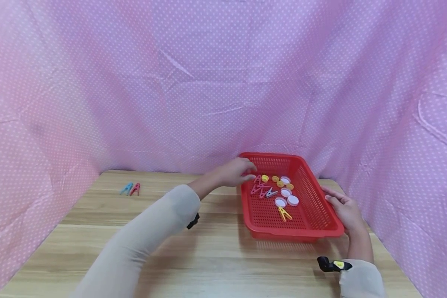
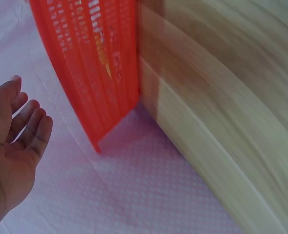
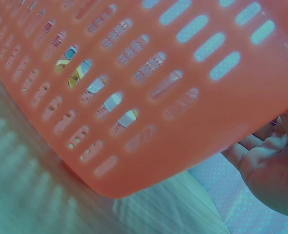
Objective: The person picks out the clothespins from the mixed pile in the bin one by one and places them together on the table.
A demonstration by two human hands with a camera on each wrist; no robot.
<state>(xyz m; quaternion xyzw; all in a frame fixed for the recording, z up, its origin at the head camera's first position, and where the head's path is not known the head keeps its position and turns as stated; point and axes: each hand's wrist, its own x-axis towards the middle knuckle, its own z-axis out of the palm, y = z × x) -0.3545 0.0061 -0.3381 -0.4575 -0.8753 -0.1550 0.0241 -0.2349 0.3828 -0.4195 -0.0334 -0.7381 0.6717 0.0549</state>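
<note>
A red plastic basket (image 1: pixel 247 211) with slotted sides stands at the right of the table. At its right rim my right hand (image 1: pixel 345 210) grips the edge; in the right wrist view the fingers (image 3: pixel 261 151) tuck in under the rim. My left hand (image 1: pixel 235 171) is at the far left rim, empty, its fingers loosely bent; the left wrist view shows the palm beside the basket wall (image 2: pixel 85 92). Inside lie several pink clothespins (image 1: pixel 263 193), a pale grey clothespin (image 1: pixel 270 193), a yellow clothespin (image 1: pixel 284 214), white round caps (image 1: pixel 293 200) and yellow caps (image 1: pixel 265 178).
On the left of the wooden table (image 1: pixel 208 265) lie a blue clothespin (image 1: pixel 126 188) and a red clothespin (image 1: pixel 135 189), side by side. Pink dotted cloth (image 1: pixel 223 91) hangs close behind the table and along both sides.
</note>
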